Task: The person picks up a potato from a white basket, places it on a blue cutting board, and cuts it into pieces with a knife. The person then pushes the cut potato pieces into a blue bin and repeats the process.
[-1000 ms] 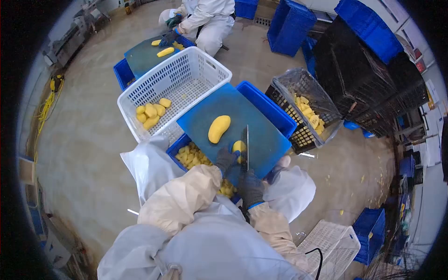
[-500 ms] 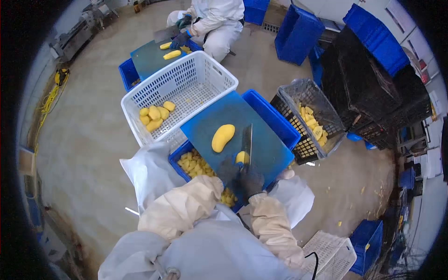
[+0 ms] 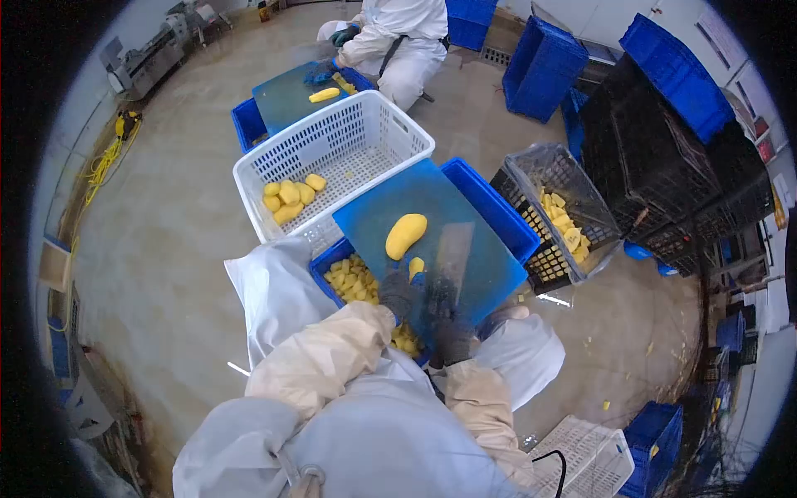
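Observation:
A blue cutting board (image 3: 490, 249) lies across a blue crate in front of my lap. On it rests a whole peeled yellow potato (image 3: 406, 236). Just below it, my left hand (image 3: 398, 292), in a dark glove, has its fingers closed against a smaller potato piece (image 3: 417, 266). My right hand (image 3: 452, 334), also gloved, grips a wide-bladed knife; its blade (image 3: 453, 251) is smeared by motion and points away from me, right of the piece. The handle is hidden in my fist. Cut potato chunks (image 3: 352, 280) fill the blue crate under the board's left edge.
A white perforated crate (image 3: 332, 133) with several peeled potatoes (image 3: 290, 197) stands beyond the board. To the right is a lined black crate (image 3: 548, 270) of yellow pieces. A co-worker (image 3: 403, 41) sits opposite at another board (image 3: 290, 101). Black crates (image 3: 647, 166) are stacked at right.
The knife blade has turned from edge-on to showing its flat side, right of the potato piece. My left hand and the piece have shifted left of the blade. The co-worker's knife is out of sight.

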`<state>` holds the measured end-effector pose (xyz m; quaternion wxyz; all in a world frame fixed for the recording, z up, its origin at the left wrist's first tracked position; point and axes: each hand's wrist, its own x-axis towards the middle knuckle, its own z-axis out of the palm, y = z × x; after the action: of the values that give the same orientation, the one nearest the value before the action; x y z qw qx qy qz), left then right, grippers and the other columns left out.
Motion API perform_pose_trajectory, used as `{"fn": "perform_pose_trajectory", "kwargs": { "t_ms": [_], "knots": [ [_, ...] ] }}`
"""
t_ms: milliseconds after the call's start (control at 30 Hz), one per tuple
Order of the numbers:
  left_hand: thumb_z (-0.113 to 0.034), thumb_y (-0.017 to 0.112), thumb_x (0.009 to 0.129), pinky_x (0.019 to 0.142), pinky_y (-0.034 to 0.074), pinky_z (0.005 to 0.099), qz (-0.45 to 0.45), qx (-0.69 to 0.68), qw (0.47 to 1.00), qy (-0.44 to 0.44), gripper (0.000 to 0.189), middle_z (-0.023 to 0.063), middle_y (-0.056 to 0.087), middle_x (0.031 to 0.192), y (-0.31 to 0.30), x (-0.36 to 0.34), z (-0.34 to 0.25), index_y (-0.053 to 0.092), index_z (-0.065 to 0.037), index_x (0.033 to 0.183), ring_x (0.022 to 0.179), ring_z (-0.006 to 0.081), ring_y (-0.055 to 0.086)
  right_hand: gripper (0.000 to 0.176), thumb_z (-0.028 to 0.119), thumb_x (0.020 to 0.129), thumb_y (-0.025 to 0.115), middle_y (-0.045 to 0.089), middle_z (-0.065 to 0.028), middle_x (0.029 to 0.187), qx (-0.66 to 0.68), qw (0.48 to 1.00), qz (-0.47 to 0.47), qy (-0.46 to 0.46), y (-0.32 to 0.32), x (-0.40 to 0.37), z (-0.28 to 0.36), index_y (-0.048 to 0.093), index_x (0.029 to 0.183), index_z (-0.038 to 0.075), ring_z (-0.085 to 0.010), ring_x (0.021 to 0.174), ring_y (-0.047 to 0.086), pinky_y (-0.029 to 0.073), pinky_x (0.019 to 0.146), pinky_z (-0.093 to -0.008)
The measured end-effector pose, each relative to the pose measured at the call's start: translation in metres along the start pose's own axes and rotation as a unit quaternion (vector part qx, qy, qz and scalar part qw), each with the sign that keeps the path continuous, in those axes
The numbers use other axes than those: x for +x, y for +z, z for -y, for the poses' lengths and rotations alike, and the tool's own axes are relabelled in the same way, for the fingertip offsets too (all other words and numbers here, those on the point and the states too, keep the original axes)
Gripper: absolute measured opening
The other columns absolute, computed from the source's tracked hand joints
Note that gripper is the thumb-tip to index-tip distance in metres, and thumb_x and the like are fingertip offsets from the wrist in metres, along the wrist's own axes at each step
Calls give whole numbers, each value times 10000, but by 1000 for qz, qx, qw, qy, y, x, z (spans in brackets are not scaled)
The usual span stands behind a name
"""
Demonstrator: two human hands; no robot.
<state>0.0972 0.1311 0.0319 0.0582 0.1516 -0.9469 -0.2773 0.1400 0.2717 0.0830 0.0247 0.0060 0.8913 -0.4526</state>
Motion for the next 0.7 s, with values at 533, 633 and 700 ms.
{"fn": "perform_pose_trajectory", "kwargs": {
  "t_ms": [533, 633, 700],
  "knots": [
    [-146, 452, 828, 761, 444, 500, 160, 223, 947, 167, 396, 234, 508, 1067, 6, 2, -64, 450, -18, 1203, 950, 367, 546, 273, 207, 831, 599, 597, -110, 814, 223, 959, -154, 86, -29, -15, -44, 570, 929, -46, -226, 702, 537, 435, 655, -359],
    [-167, 537, 774, 796, 472, 404, 117, 69, 984, 111, 492, 219, 479, 1145, 32, 9, -49, 454, -81, 1250, 1013, 323, 536, 329, 275, 861, 579, 607, -111, 832, 360, 916, -84, 154, -19, -9, -56, 579, 990, -27, -198, 683, 536, 437, 623, -344],
    [-178, 522, 782, 831, 452, 415, 101, 2, 991, 86, 503, 226, 479, 1154, 44, 7, -39, 433, -81, 1268, 1025, 340, 529, 351, 304, 870, 565, 611, -92, 825, 313, 939, -98, 108, -26, -16, -33, 583, 1002, -20, -173, 670, 532, 439, 602, -335]
  ]
}}
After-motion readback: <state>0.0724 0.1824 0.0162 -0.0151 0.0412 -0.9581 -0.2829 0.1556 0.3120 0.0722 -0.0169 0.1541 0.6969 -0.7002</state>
